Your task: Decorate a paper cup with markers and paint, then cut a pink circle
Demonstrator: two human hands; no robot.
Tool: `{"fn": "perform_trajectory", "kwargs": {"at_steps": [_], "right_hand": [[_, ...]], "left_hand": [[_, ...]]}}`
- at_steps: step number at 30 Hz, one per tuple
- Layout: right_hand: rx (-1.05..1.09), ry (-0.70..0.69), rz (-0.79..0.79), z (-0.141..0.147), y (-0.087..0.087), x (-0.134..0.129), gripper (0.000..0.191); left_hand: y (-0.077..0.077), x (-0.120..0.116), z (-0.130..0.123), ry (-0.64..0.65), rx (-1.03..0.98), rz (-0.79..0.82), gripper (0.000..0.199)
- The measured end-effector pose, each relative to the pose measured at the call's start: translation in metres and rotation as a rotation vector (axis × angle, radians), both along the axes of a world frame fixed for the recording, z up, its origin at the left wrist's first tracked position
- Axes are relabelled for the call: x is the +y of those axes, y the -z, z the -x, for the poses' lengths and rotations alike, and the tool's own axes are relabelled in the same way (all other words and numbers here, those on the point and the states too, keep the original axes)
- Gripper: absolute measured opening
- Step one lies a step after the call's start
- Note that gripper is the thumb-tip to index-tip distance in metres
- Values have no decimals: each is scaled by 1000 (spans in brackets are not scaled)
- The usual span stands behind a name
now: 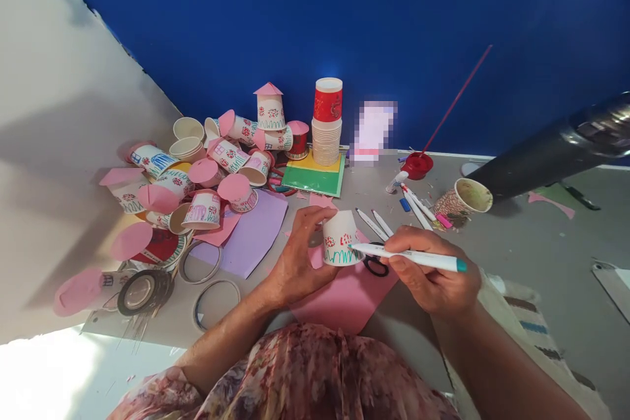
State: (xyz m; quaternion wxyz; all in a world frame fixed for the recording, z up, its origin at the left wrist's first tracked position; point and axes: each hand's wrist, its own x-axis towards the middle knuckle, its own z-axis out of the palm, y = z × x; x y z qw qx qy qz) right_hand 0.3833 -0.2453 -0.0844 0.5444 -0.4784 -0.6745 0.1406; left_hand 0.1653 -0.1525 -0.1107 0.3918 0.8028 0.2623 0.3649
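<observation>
My left hand (301, 261) grips a white paper cup (339, 226) turned upside down, its thumb and fingers at the base and the rim. Red dotted flowers and green zigzag grass are drawn round the cup. A white marker (418, 257) with a teal end is held in my right hand (438, 275), its tip at the cup's drawn side. Below the cup lies a sheet of pink paper (339, 305). Black-handled scissors (376, 267) lie just behind the marker, partly covered. Two more white markers (373, 224) rest behind them.
Several decorated cups with pink paper roofs (203, 209) are heaped on the left. Tape rolls (146, 291) lie in front of them. A tall cup stack (327, 138) stands at the back. To the right are a patterned cup (465, 197) and a dark metal pole (536, 151).
</observation>
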Motion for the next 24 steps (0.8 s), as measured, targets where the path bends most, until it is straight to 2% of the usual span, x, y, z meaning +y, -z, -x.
{"fn": "perform_trajectory", "kwargs": {"at_steps": [8, 18, 24], "right_hand": [[-34, -29, -30, 0, -1, 3, 9], [-77, -38, -2, 1, -8, 5, 6], [-58, -35, -22, -1, -4, 4, 9]], "left_hand": [[2, 0, 1, 13, 4, -8, 82], [1, -1, 0, 42, 20, -18, 81], [0, -1, -1, 48, 19, -26, 79]]}}
